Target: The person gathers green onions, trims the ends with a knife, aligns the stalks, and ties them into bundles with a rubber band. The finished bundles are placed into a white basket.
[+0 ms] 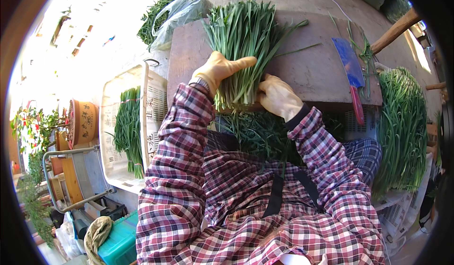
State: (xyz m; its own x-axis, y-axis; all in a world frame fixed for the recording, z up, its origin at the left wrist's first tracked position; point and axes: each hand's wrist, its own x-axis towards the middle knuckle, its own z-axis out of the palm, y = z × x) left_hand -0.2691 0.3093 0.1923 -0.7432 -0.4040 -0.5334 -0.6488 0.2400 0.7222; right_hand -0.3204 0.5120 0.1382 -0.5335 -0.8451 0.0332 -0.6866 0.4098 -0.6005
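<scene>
A thick bunch of garlic chives (241,41) lies over the wooden board (305,70), leaves pointing away from me and pale stem ends near the board's front edge. My left hand (220,70), in a yellowish rubber glove, grips the bunch from the left. Its thumb stretches across the top, and the other fingers are hidden. At the right side of the stem ends is my gloved right hand (280,96), fingers curled; whether they pinch any stems is hidden. On the board's right lies a cleaver with a blue blade (347,57) and red handle, beside loose leaves (366,55).
Left stands a white plastic crate (154,91) bearing writing, with tied chives (129,133) inside. Chives are heaped at right (402,130). Loose greens (262,130) lie below the board. A plastic bag (182,16) with greens sits behind. A wooden pole (395,31) slants at upper right.
</scene>
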